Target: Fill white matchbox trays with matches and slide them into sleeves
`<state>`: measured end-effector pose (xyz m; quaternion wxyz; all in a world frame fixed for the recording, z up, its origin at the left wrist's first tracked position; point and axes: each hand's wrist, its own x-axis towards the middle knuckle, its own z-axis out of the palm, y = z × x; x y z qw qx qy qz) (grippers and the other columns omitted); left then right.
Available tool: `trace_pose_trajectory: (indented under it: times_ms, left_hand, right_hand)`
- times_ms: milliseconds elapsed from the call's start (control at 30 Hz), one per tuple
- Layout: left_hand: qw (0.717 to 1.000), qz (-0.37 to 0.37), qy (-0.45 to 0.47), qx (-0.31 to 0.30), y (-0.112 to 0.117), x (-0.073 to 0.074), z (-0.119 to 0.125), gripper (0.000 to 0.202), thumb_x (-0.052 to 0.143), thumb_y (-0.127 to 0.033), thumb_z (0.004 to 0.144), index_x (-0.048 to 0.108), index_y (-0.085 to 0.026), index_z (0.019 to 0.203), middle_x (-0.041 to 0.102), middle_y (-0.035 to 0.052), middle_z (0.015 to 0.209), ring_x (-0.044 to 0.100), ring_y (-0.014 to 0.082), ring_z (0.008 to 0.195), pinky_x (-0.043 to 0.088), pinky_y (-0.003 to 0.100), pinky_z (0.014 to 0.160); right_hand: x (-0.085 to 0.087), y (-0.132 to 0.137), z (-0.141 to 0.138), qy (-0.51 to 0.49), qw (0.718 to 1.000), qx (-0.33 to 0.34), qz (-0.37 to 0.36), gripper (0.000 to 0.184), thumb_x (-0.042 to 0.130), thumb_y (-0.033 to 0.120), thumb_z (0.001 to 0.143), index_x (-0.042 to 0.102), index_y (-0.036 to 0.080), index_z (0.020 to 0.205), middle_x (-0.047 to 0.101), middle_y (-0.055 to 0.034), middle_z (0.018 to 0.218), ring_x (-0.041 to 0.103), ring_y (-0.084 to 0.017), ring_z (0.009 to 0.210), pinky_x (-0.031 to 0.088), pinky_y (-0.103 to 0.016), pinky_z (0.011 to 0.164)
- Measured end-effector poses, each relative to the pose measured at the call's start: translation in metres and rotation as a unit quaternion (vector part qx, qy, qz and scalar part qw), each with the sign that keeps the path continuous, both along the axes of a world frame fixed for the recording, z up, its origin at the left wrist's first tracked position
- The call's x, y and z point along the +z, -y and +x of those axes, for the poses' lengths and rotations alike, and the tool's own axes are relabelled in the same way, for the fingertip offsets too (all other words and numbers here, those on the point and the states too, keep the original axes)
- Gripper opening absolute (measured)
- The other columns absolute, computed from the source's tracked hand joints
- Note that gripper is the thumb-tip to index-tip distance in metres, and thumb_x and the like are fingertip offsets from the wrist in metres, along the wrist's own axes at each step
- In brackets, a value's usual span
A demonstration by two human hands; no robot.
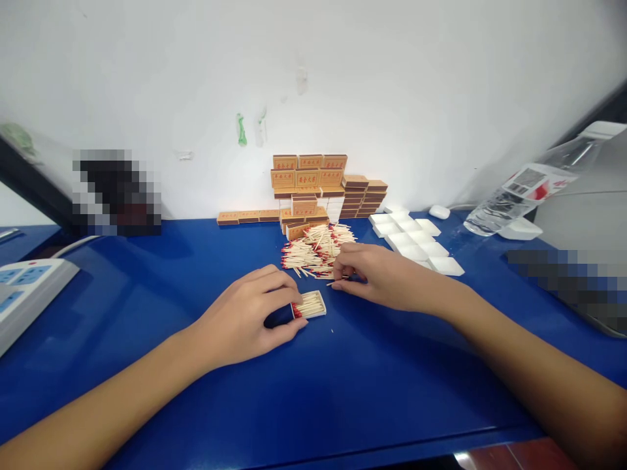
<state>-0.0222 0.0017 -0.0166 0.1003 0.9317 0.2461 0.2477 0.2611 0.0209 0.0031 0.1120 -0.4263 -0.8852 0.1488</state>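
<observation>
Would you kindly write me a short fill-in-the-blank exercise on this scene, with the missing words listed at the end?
1. The left hand holds an open tray of matches with ____ heads.
2. The right hand is at the edge of a heap of loose matches on a ____ tabletop.
3. Seen from the person, the stacked matchboxes stand ____ the heap.
4. The plastic bottle has a ____ cap.

Missing words: red; blue; behind; white.

Right fingers (349, 253) pinch; left fingers (280, 297) curve opposite the thumb (290, 328).
</observation>
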Motion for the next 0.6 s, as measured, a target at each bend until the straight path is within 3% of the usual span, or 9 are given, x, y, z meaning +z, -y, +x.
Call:
trace_pose_trajectory:
  times_ms: [200, 400, 600]
  left_hand:
    - [1.0, -0.007, 0.001, -0.001, -0.0003, 0.0002, 0.0, 0.014, 0.07, -0.027, 0.098, 0.075, -0.018, 0.106, 0.073, 0.0089, 0.107, 0.067, 0.0229, 0.097, 0.057, 0.04, 0.088]
    - [1.0, -0.002, 0.001, -0.006, 0.0004, -0.0005, -0.0008, 0.019, 0.069, -0.028, 0.099, 0.075, -0.016, 0.112, 0.073, 0.01, 0.11, 0.067, 0.0235, 0.1, 0.057, 0.04, 0.09]
    - [1.0, -0.005, -0.015, -0.009, -0.0005, -0.0017, -0.0012, 0.02, 0.069, -0.028, 0.1, 0.075, -0.017, 0.115, 0.072, 0.0101, 0.115, 0.066, 0.0236, 0.103, 0.056, 0.041, 0.093]
  right_hand:
    - [0.0013, 0.0031, -0.0028, 0.032, 0.999, -0.011, 0.007, 0.022, 0.062, 0.03, 0.101, 0.057, 0.02, 0.082, 0.064, -0.004, 0.088, 0.056, -0.017, 0.076, 0.038, -0.031, 0.068]
    - [0.004, 0.0026, 0.0, -0.011, 1.0, 0.008, 0.002, 0.005, 0.064, 0.025, 0.099, 0.061, 0.022, 0.098, 0.067, -0.0036, 0.093, 0.058, -0.019, 0.082, 0.039, -0.03, 0.07]
    - [0.0003, 0.0054, -0.0071, -0.015, 0.999, -0.012, -0.05, 0.004, 0.06, 0.019, 0.098, 0.059, 0.022, 0.096, 0.068, -0.0003, 0.082, 0.057, -0.016, 0.07, 0.037, -0.028, 0.064]
